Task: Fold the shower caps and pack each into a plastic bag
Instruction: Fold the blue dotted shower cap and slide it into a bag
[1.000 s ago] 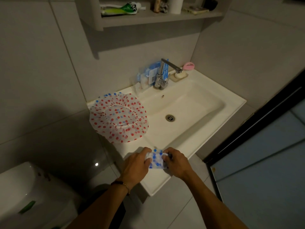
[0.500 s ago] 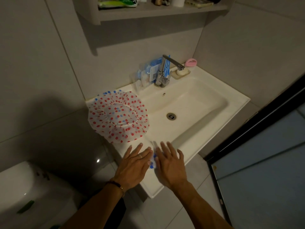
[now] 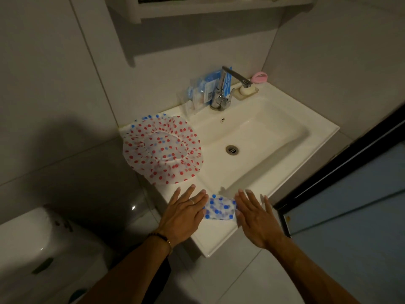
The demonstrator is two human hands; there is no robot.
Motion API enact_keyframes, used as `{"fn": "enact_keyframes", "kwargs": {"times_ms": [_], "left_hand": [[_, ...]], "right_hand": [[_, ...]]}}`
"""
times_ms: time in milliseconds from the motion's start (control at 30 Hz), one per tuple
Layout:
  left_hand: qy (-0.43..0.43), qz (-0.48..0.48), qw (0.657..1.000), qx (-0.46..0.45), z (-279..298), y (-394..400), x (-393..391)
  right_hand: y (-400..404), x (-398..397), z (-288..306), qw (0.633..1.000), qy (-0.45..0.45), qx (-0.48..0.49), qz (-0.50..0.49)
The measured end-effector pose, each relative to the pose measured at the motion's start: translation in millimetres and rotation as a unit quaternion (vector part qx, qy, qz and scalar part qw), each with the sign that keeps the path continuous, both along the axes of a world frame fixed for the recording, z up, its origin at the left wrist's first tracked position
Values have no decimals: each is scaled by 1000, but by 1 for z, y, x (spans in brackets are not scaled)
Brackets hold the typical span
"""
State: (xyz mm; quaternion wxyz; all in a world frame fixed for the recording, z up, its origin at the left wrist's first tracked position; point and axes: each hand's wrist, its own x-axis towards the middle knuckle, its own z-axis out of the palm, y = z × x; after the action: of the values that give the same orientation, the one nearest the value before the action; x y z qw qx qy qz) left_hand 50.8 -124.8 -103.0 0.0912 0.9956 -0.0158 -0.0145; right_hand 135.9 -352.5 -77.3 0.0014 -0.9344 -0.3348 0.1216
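The folded blue cap lies on the front rim of the sink between the left hand and the right hand, both flat with straight fingers and holding nothing, so the slippery plastic may spring open or slide off the edge.

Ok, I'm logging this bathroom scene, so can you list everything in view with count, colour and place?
folded shower cap: one, white with blue dots, sink's front rim, between the hands
open shower cap: one, white with red dots, a blue-dotted edge showing behind it, sink's left rim
sink: one, white, against the wall
faucet: one, chrome, back of sink
packets: several, blue and clear, behind faucet
soap dish: one, beige, back right rim
pink item: one, behind the dish
shelf: one, grey, above
toilet: one, white, lower left
left hand: flat, fingers straight
right hand: flat, fingers straight
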Motion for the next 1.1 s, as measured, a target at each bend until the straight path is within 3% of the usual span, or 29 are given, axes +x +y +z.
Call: {"fn": "enact_keyframes", "kwargs": {"times_ms": [133,267,533,633,733,800,900,1100], "left_hand": [[2,-5,1000,7,-4,-1,1],[14,-22,1000,2,-9,2,0],[20,-14,999,30,-5,2,-5],[-43,-19,998,41,-7,-3,-6],[-65,-4,997,49,-8,-8,-6],[-78,0,996,53,-9,-11,-5],[-103,2,994,45,-8,-12,-5],[-78,-5,997,-20,-3,-7,-1]], "right_hand": [[43,-10,20,999,-14,38,3],[74,-25,-5,998,-12,58,24],[7,-21,-11,999,33,-11,-17],[-1,-28,-3,993,34,61,-99],[12,-30,4,970,-54,152,-183],[33,-20,18,942,41,186,-275],[61,-2,33,854,253,228,-392],[69,-1,33,788,326,323,-411]]}}
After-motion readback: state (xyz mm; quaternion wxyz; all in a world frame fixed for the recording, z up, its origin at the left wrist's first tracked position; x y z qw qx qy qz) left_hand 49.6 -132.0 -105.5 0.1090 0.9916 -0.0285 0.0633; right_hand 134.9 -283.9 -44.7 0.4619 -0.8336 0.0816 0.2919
